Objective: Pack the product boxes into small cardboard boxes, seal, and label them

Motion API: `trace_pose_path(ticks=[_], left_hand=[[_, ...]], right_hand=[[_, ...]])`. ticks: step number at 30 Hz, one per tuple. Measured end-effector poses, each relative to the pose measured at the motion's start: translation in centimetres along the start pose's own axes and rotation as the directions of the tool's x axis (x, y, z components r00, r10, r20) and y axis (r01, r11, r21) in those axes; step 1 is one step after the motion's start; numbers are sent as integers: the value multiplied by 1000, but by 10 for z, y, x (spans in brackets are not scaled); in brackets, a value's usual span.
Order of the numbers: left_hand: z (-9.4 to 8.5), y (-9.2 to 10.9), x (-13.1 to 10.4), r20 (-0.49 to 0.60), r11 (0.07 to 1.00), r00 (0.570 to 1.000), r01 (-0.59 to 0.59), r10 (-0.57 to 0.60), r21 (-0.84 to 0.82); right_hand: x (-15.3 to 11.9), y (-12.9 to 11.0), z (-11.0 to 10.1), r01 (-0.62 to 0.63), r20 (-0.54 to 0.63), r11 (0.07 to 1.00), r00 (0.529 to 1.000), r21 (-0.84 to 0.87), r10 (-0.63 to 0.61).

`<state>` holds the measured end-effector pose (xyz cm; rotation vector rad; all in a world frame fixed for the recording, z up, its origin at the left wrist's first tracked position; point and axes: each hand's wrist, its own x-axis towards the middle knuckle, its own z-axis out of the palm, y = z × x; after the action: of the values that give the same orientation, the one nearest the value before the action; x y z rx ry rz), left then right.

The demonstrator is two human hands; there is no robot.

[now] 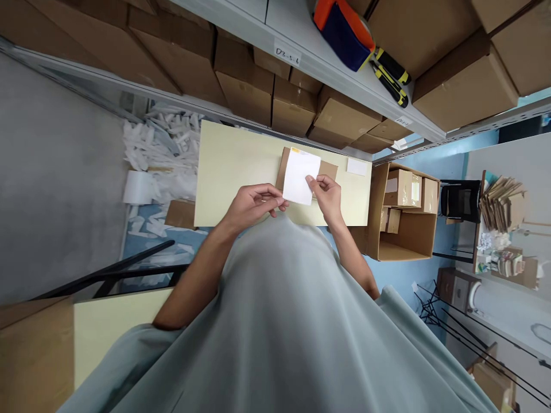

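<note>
A white sheet of paper (302,179) with a small yellow mark at its top edge is between my hands, in front of a brown cardboard piece or box (329,170) on the pale yellow table (241,158). The thumb and fingers of my right hand (327,197) pinch the sheet's right edge. My left hand (257,205) is at its lower left corner, thumb and forefinger closed together there. Whether the sheet touches the cardboard behind it, I cannot tell. Near the table's right end lies a small white card (356,166).
Beside the table's right end stands an open carton (407,249) with several smaller boxes. Shelves of cardboard boxes (244,80) rise beyond the table, with yellow-black cutters (391,80) and an orange-blue pouch (344,34). White scraps (170,143) and a white roll (138,187) are left.
</note>
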<state>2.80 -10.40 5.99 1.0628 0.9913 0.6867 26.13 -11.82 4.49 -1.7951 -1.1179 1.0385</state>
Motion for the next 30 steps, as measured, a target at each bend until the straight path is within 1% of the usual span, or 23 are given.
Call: trace_pose_path(ticks=[2,4,6,8,10,12,16,19,22,24,27,30], left_hand=[[4,-1,2,-12,1000,1000,-10,10,9],[8,-2,3,-35,999,999,-19,20,31],[12,-2,4,-56,998,998,-29,33,64],[16,-3,4,-69,994,997,-38,45,105],[18,-2,5,-75,988,996,-45,56,144],[19,-3,5,-82,983,994,-52,67,178],[18,-5,7,-69,972,993,-83,100,221],[14,-7,7,-63,964,989,-117,136,240],[3,-13,6,-71,960,985,-136,157,243],[-8,-19,4,-100,961,983,-123,152,249],[-31,-34,1,-171,966,981,-52,97,252],[-63,-53,-5,-231,965,973,42,19,259]], right_hand=[[-1,0,1,22,3,996,1000,-82,-22],[-7,-7,-1,122,25,984,993,-132,-119],[-17,-17,-6,230,130,966,968,-119,-214],[-25,-28,-11,271,254,959,936,-85,-242],[-30,-34,-14,260,302,963,926,-72,-228],[-30,-35,-14,235,299,971,931,-51,-209],[-25,-29,-8,179,303,983,936,28,-179],[-24,-24,0,159,284,987,946,17,-157],[-23,-21,9,158,245,987,958,-9,-151],[-21,-19,13,139,218,990,966,-1,-136],[-17,-16,18,72,175,997,982,9,-73],[-18,-13,21,-6,132,1000,991,11,4]])
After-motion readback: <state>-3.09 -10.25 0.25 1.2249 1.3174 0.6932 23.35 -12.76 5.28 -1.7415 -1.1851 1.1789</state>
